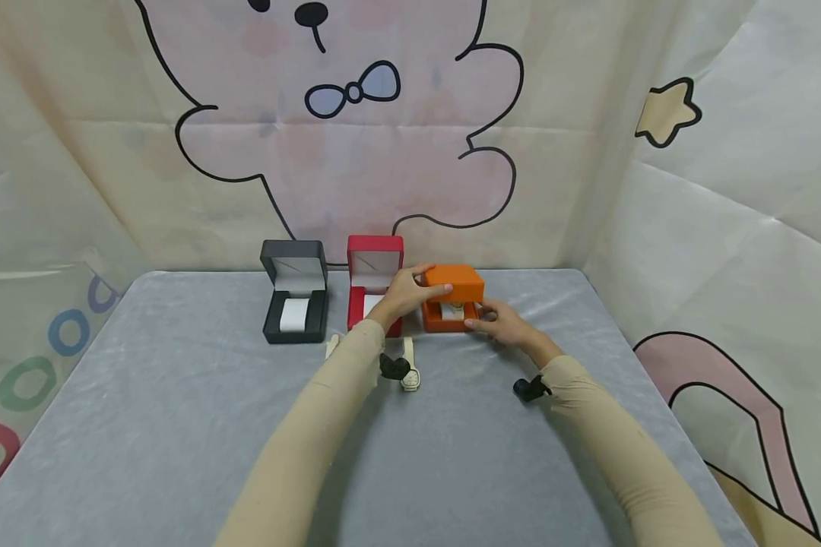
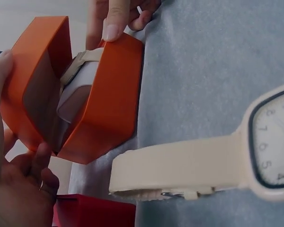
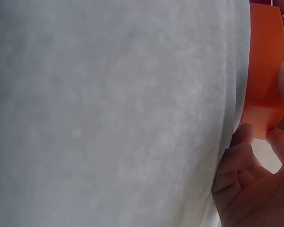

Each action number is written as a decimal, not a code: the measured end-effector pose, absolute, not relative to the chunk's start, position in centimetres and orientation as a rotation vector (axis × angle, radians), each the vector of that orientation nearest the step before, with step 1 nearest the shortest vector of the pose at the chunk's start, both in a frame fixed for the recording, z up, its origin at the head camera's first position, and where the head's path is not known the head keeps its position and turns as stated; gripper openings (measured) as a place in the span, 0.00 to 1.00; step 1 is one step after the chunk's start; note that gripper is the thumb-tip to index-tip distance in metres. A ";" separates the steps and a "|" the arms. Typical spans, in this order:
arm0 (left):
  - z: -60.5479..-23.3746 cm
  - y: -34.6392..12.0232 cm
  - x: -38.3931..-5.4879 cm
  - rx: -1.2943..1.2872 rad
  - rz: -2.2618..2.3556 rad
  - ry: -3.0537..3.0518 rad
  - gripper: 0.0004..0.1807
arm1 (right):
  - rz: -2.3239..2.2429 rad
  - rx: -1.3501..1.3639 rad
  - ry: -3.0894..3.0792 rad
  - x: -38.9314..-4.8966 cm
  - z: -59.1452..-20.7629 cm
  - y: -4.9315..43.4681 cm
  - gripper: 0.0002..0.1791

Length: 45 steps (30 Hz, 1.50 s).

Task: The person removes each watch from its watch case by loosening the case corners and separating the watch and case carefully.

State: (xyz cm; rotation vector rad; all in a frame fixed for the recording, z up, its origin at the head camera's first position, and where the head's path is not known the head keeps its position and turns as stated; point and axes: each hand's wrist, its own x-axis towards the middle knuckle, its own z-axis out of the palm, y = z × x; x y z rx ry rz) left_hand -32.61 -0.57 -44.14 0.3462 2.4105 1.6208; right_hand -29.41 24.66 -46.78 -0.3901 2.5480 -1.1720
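An orange watch box (image 1: 454, 281) stands at the back of the table, its hinged lid partly raised. My left hand (image 1: 404, 293) holds the lid, thumb and fingers on opposite sides in the left wrist view. Around the right side of the base curls my right hand (image 1: 505, 324), its thumb (image 2: 114, 28) on the front rim. Inside, a cream watch strap (image 2: 91, 56) wraps a white cushion (image 2: 78, 94); the lid hides part of it. A cream-strapped watch (image 1: 410, 374) lies on the table near my left wrist.
Left of the orange box stand a red watch box (image 1: 376, 245) and a dark grey one (image 1: 271, 323), both with raised lids and white cushions. Another cream strap (image 1: 331, 346) shows partly behind my left forearm. A fabric backdrop (image 1: 356, 167) rises behind the grey tabletop (image 1: 178, 395).
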 end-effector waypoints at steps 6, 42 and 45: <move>-44.1 -0.3 -32.5 0.267 1.656 2.392 0.43 | -1.155 -0.394 2.549 -29.4 -46.7 24.6 0.39; -42.1 2.4 -33.4 -0.099 1.851 2.275 0.46 | -1.156 -0.398 2.559 -29.4 -46.3 24.9 0.42; -41.8 2.5 -33.6 -0.137 1.891 2.231 0.44 | -1.156 -0.399 2.562 -29.4 -46.5 24.8 0.43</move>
